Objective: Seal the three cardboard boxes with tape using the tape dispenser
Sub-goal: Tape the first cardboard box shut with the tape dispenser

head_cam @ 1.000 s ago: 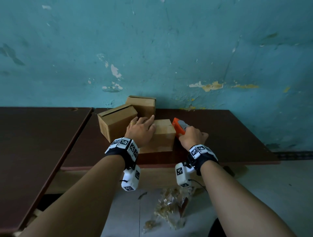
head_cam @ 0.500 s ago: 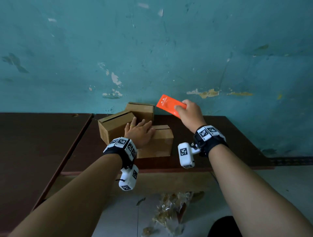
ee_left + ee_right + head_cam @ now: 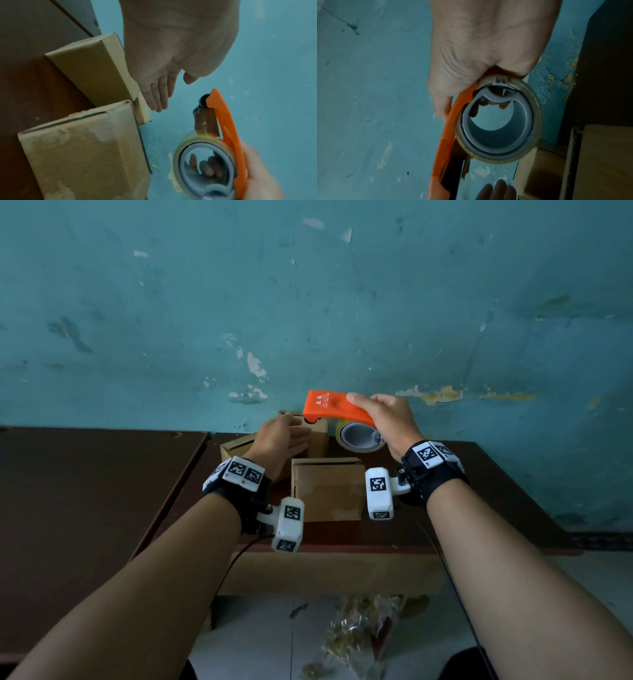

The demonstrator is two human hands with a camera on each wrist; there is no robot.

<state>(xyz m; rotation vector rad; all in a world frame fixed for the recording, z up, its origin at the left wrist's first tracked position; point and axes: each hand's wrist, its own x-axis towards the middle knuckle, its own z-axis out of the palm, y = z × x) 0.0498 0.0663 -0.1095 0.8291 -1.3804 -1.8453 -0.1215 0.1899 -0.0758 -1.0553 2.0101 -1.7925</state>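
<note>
Count: 3 cardboard boxes – near box (image 3: 328, 489), left box (image 3: 236, 447), rear box (image 3: 317, 433) (partly hidden behind the hand). 1 orange tape dispenser (image 3: 334, 407) w/ 1 roll of tape (image 3: 359, 437). 2 hands: left hand (image 3: 279, 436), right hand (image 3: 387, 416). 2 dark tables: right table (image 3: 479, 474), left table (image 3: 85, 474).

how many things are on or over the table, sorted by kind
cardboard boxes: 3, front, back left, back right
orange tape dispenser: 1, in the right hand
total: 4
</note>
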